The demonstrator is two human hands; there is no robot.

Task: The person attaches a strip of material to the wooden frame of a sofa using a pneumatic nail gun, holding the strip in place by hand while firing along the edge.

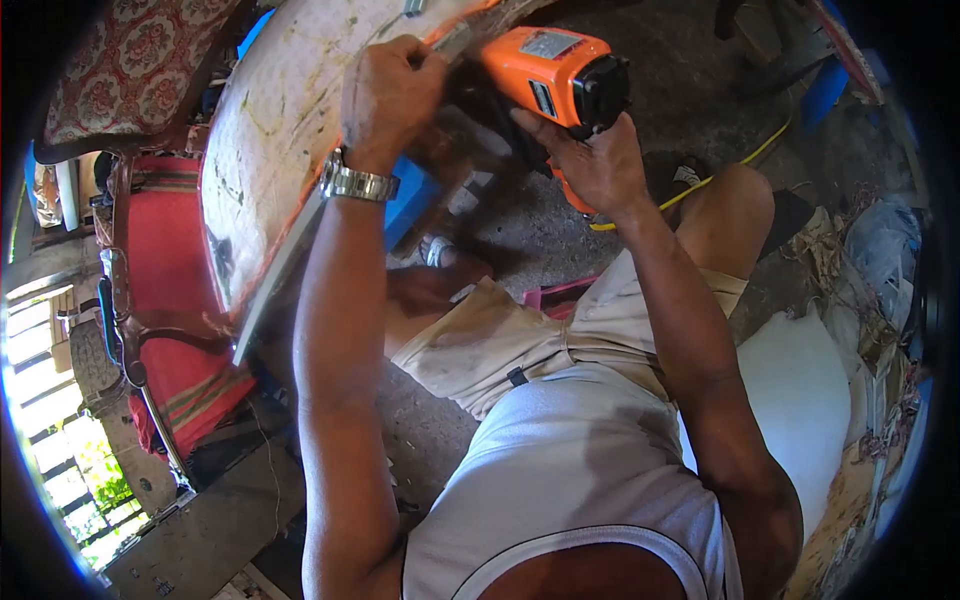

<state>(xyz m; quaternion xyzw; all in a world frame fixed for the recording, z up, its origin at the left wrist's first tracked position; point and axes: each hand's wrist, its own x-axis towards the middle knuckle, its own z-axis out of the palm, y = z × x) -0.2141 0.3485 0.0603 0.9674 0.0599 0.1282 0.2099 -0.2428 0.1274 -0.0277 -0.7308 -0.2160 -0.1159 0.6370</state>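
Observation:
My right hand (603, 168) is wrapped around the handle of an orange air staple gun (540, 65) with a black end cap. Its nose points left and is blurred against the edge of a large pale, stained upholstered panel (275, 130). On that edge my left hand (395, 95) is closed in a pinch, with a metal watch (360, 182) on the wrist. An orange line and a grey-green strip (278, 275) run along the panel's rim below the hand. What exactly the left fingers grip is hidden.
A yellow hose (745, 160) runs on the floor at right. Left stands a wooden chair with red fabric (170, 260), below a floral-patterned piece (130, 70). A blue object (408, 205) is under the panel. White sheeting (795, 400) and plastic bags (885, 250) lie at right.

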